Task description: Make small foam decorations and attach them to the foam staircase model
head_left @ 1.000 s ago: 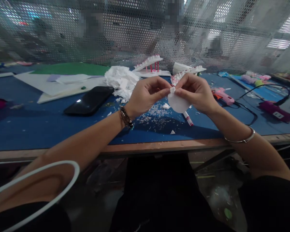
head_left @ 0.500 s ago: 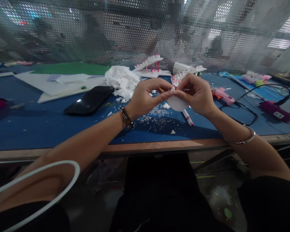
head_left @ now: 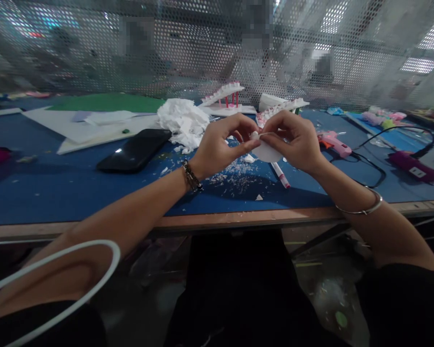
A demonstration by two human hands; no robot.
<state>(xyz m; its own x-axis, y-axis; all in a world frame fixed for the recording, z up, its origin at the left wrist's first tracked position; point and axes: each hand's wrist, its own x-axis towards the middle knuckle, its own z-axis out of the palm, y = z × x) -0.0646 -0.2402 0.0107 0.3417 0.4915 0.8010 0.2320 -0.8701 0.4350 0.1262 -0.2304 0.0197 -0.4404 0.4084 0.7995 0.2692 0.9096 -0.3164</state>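
A thin, rounded white sheet piece, like paper, hangs at the fingertips above the table. My right hand has its thumb and fingers closed on the upper edge of this piece. My left hand pinches at the same edge from the other side, where a small white bit shows between thumb and forefinger. I cannot tell whether that bit is joined to the sheet. Beneath the hands lie fine white shreds and a white marker pen with pink-red marks.
A crumpled white heap and a black phone-like slab lie to the left. White models with red posts stand behind. A pink glue gun with a black cord rests right. The table's wooden edge runs in front.
The fingertips have shifted slightly, and the rounded white piece now sits a little higher and more tilted. The small white bit has moved slightly left with my left fingers.
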